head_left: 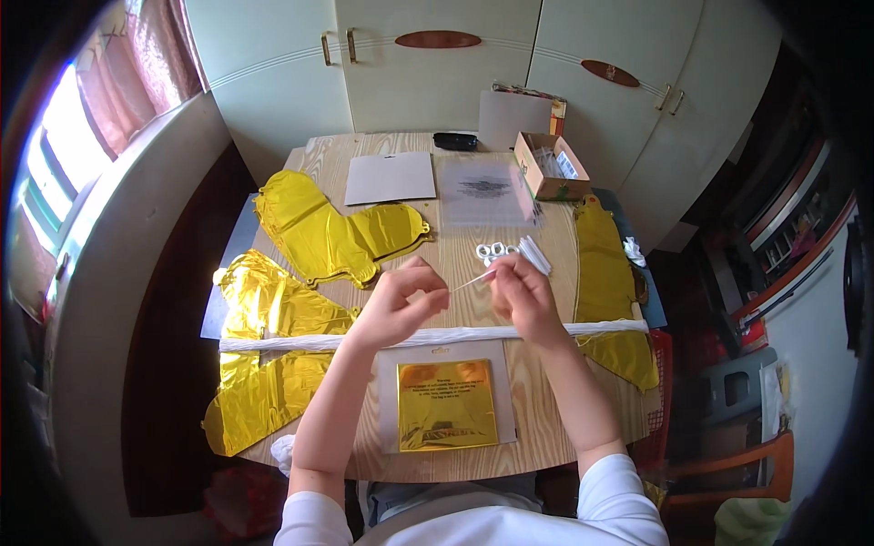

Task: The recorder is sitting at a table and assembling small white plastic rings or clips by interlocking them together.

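Note:
Above the middle of the table, my left hand [405, 300] and my right hand [523, 293] are raised close together, fingers pinched. Between them runs a short, thin white strand [470, 281], held at both ends; whether it is string or ribbon I cannot tell. Below my wrists, a long bundle of white strands [437, 337] lies across the table from left to right. Nearest my body is a folded gold foil square in a printed clear bag [444, 405], resting on a grey card [389, 400]. White rolls [496, 250] and white straws [535, 255] lie just beyond my right hand.
Flat gold foil balloons lie at the left [337, 232], front left [273, 364] and right [605, 264] of the wooden table [537, 391]. Farther back are a grey card [390, 177], clear bags [487, 196], a black case [455, 142] and a cardboard box [553, 168].

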Tool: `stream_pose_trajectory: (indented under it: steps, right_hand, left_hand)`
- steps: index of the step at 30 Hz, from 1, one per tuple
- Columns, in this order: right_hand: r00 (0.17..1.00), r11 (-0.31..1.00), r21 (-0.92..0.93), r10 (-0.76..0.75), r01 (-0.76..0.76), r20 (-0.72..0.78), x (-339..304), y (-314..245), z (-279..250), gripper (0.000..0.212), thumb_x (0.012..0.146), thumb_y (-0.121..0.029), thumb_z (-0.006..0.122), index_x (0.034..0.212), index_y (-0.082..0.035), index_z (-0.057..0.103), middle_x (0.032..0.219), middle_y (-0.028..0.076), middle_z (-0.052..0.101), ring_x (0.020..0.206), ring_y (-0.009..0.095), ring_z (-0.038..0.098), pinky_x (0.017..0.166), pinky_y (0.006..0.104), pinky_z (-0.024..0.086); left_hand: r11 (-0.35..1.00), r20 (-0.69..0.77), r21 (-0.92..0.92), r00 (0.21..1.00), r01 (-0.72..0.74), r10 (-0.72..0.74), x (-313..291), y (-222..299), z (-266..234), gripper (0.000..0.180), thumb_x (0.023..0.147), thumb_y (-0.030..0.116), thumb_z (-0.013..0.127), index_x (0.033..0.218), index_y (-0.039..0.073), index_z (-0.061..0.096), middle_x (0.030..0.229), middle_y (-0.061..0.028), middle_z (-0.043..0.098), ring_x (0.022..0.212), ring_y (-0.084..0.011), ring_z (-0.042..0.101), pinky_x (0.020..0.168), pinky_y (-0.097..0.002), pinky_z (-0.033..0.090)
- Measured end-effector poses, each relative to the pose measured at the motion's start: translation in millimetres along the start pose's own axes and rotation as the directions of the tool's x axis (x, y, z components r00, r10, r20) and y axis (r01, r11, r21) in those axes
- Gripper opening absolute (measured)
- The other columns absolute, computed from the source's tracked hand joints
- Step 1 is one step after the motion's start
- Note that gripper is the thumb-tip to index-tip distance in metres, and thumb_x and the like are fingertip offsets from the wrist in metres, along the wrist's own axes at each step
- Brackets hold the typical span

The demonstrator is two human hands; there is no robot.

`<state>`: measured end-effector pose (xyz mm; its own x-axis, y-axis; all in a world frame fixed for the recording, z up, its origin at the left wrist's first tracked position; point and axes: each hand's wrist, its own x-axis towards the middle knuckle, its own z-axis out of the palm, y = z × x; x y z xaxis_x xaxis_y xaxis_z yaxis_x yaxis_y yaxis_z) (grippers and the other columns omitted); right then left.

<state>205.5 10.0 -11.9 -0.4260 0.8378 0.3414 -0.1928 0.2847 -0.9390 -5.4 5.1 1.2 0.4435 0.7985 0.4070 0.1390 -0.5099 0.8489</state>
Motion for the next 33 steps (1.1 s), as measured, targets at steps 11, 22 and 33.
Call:
stream_pose_trajectory:
  steps: [11, 22, 33]
  right_hand:
    - [0.998, 0.946, -0.321, -0.045, 0.056, 0.041, -4, 0, 4, 0.016, 0.09, -0.018, 0.052, 0.088, -0.004, 0.059, 0.071, 0.008, 0.061, 0.063, 0.012, 0.059, 0.056, 0.0267, 0.044]
    - [0.995, 0.814, -0.573, -0.072, 0.098, 0.068, -2, 3, 15, 0.016, 0.087, -0.02, 0.055, 0.084, -0.005, 0.06, 0.066, 0.01, 0.06, 0.055, 0.022, 0.058, 0.051, 0.0296, 0.043]
    - [0.98, 0.762, -0.62, -0.189, 0.186, 0.061, -8, 11, 21, 0.008, 0.084, -0.011, 0.052, 0.085, -0.005, 0.058, 0.068, 0.01, 0.06, 0.056, 0.02, 0.058, 0.051, 0.0285, 0.043]
  left_hand:
    - [0.868, 0.123, -0.459, 0.981, 0.192, -0.152, -6, 6, 8, 0.012, 0.081, 0.005, 0.054, 0.073, -0.003, 0.058, 0.075, -0.003, 0.058, 0.076, -0.0136, 0.049, 0.068, -0.0299, 0.04]
    - [0.695, 0.03, -0.709, 0.99, 0.117, -0.137, -1, 4, 14, 0.016, 0.085, 0.009, 0.051, 0.081, -0.003, 0.06, 0.079, -0.0052, 0.057, 0.082, -0.0152, 0.052, 0.075, -0.031, 0.041]
    - [0.942, -0.186, -0.329, 0.974, 0.06, -0.126, 3, 13, 24, 0.014, 0.08, 0.005, 0.048, 0.081, -0.002, 0.061, 0.082, -0.0053, 0.058, 0.089, -0.0173, 0.054, 0.079, -0.0325, 0.043]
